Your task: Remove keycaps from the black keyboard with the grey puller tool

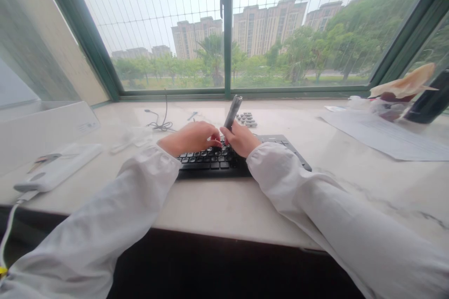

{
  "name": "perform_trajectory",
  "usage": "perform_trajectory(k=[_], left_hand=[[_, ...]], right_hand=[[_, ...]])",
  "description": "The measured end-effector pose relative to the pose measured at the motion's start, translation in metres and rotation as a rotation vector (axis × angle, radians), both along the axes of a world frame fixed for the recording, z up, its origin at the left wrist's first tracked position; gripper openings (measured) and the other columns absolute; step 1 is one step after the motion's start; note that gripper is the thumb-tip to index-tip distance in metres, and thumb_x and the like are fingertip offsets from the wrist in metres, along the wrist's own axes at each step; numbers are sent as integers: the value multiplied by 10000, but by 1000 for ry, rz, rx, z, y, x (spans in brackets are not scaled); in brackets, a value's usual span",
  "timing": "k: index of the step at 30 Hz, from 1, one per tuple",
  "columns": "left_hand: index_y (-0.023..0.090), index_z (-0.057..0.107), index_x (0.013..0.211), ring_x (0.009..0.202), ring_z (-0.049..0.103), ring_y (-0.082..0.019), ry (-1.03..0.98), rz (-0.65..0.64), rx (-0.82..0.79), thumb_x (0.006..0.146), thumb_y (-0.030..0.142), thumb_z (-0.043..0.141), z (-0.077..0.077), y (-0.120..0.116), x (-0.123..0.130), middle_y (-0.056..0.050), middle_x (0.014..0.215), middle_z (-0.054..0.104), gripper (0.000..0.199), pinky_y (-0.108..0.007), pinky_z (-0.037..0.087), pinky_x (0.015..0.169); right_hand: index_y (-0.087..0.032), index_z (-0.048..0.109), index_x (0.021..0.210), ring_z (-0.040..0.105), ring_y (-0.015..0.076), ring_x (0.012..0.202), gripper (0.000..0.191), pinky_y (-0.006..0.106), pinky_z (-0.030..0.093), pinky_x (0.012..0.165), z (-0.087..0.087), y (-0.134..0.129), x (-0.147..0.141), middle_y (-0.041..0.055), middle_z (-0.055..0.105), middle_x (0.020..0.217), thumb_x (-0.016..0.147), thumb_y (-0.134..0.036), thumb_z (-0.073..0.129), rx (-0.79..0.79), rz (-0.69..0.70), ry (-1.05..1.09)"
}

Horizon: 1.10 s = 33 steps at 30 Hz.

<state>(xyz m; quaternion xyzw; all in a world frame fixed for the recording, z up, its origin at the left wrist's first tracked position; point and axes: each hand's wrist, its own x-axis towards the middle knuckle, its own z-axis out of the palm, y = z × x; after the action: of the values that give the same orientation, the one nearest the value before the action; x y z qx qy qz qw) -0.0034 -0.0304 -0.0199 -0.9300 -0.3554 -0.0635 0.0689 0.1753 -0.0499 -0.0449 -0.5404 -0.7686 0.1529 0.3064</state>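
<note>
Directly beneath the fingers [214, 143], has a black keyboard [210, 172]; grips a grey tool [233, 111] aslant in the closed right hand [242, 138], curls the left hand [196, 135] close to the keys [198, 166], cannot tell if pinching anything. Might scatter the loose pieces [247, 120] beyond the right fingers by reaching forward, or scratch keys by slipping

From the head, 1 camera looks forward and down along the sleeves [147, 191] to the nearby keyboard [224, 165], across the worktop [206, 201] and out the window [228, 32].
</note>
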Motion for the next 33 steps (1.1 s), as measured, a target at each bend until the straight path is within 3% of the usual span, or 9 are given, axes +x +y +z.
perform_trajectory(k=[6,16,27,33], left_hand=[[250,709,888,777,617,-175,-58,41,-21,838,452,566,-2,3,-1,-16,871,702,253,-273,449,716],[235,699,924,811,618,-160,-41,-19,-30,843,350,567,3,-3,-3,-21,879,696,192,-258,445,726],[265,694,913,799,614,-156,-17,33,57,864,442,524,5,-8,1,7,940,701,250,-260,420,693],[245,700,894,738,605,-142,-57,16,37,862,515,513,6,-12,3,-4,877,702,330,-255,402,663]], right_hand=[[-184,516,1053,617,244,830,290,332,416,783,0,4,0,94,673,907,937,-398,359,-19,-4,-3],[-184,533,1025,600,244,771,287,286,377,630,-3,5,4,94,666,841,937,-405,375,188,38,-110],[-188,558,934,591,232,772,253,293,378,672,-3,9,4,88,673,834,919,-381,395,247,-17,-77],[-201,554,843,542,201,641,252,293,353,613,0,7,8,43,617,707,900,-370,377,339,-85,30]])
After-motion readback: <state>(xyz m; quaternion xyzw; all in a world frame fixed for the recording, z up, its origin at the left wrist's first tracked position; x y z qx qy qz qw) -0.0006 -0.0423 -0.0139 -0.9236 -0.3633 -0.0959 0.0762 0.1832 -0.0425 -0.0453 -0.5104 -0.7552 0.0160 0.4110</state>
